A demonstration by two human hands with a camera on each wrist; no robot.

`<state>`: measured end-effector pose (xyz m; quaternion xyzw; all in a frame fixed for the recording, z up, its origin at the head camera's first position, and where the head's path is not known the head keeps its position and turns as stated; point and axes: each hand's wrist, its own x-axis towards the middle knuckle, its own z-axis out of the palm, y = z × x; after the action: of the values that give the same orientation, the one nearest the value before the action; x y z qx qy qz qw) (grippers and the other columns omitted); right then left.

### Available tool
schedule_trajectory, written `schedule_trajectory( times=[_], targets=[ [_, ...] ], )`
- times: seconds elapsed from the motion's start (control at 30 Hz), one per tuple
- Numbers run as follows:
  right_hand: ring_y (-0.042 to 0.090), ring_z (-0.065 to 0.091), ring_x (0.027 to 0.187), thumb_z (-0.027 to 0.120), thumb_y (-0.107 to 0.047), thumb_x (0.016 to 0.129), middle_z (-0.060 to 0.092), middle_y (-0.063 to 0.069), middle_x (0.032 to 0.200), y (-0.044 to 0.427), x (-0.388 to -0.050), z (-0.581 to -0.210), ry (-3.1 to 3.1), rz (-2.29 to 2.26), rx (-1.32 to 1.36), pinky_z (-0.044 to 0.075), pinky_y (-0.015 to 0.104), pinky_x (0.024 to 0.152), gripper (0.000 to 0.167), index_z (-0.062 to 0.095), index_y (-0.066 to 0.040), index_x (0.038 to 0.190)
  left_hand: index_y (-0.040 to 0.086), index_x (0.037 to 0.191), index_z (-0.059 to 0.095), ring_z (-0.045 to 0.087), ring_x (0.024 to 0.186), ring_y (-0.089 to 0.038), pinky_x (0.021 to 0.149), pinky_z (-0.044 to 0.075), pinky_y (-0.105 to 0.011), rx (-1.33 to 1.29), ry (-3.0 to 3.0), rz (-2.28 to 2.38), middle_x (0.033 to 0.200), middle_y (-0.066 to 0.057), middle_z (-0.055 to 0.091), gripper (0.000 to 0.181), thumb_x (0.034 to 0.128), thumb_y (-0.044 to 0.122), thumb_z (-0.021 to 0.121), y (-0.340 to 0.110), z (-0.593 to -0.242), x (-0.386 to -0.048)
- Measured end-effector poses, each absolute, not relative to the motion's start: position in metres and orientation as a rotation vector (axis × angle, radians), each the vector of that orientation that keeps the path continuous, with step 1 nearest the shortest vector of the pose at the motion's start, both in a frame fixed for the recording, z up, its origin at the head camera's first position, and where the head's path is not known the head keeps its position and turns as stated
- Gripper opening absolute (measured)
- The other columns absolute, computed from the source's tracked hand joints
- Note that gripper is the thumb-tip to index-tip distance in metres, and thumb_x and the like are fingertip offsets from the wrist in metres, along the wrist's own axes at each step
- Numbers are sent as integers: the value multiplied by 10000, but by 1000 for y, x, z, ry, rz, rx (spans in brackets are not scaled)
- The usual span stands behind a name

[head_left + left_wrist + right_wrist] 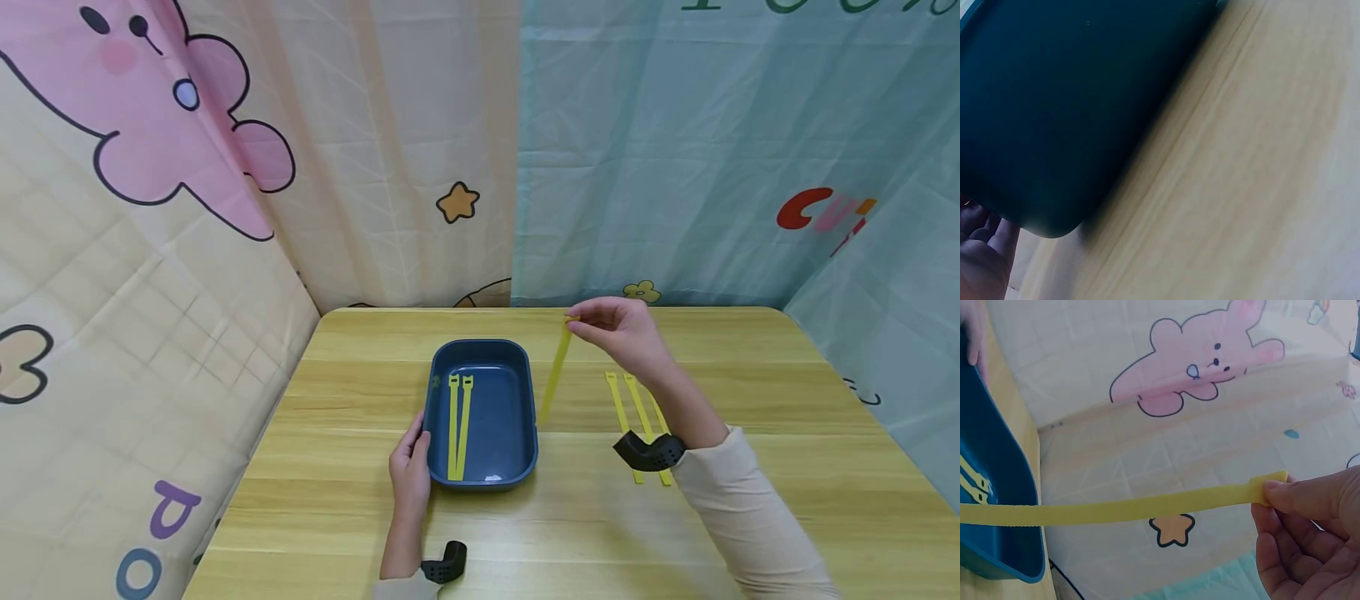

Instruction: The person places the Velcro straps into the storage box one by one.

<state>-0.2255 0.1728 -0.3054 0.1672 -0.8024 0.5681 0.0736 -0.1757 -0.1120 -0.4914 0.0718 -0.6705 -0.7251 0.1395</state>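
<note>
My right hand [618, 329] pinches a yellow cable tie [557, 367] by its slotted head, between thumb and fingers. The strap hangs down beside the right wall of a dark blue tray [498, 417]; in the right wrist view the held cable tie [1116, 511] stretches across toward the tray [1013, 506]. Two yellow cable ties [459, 429] lie side by side in the left part of the tray. My left hand [410, 467] grips the tray's left edge, and the left wrist view shows part of that hand [985, 253] at the tray's side.
To the right, three more yellow cable ties [637, 404] lie on the wooden table [337, 492], partly hidden by my right wrist and its black wrist camera [651, 452]. Printed curtains [405, 167] hang behind the table and along its sides.
</note>
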Motion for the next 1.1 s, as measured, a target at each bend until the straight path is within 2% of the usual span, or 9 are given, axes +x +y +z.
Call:
schedule_trajectory(
  times=[0.23,0.53,0.77,0.97,1.1],
  targets=[
    [134,615,738,680,-84,827,672,123,887,158,-228,-319,-2364,1806,488,520,223,667,227,659,76,986,-78,1300,459,371,1266,-252,1008,334,-282,207,-1936,-2092,1336,-184,455,365,954,38,432,-113,-492,-176],
    [167,614,747,685,-74,820,667,125,891,134,-228,-340,-2359,1892,514,529,266,679,206,670,52,981,-64,1298,470,357,1276,-251,1012,325,-298,227,-1937,-2089,1343,-175,450,363,953,47,443,-113,-492,-176],
    [246,615,758,675,-62,825,670,115,887,119,-225,-351,-2371,1927,564,532,274,673,186,672,54,971,-71,1300,461,353,1278,-252,1022,312,-327,226,-1933,-2092,1346,-182,443,369,952,50,444,-113,-491,-176],
    [191,620,745,666,-42,827,672,106,885,106,-220,-359,-2384,1962,604,540,299,684,176,669,61,970,-62,1303,464,364,1272,-238,1015,326,-320,239,-1942,-2100,1349,-169,446,370,955,61,445,-113,-490,-176],
    [228,608,758,664,-49,832,669,101,888,99,-217,-366,-2404,1984,631,533,266,687,173,670,54,970,-63,1304,462,363,1273,-233,1015,325,-329,228,-1940,-2112,1350,-168,445,371,955,61,443,-112,-490,-176]
  ],
)
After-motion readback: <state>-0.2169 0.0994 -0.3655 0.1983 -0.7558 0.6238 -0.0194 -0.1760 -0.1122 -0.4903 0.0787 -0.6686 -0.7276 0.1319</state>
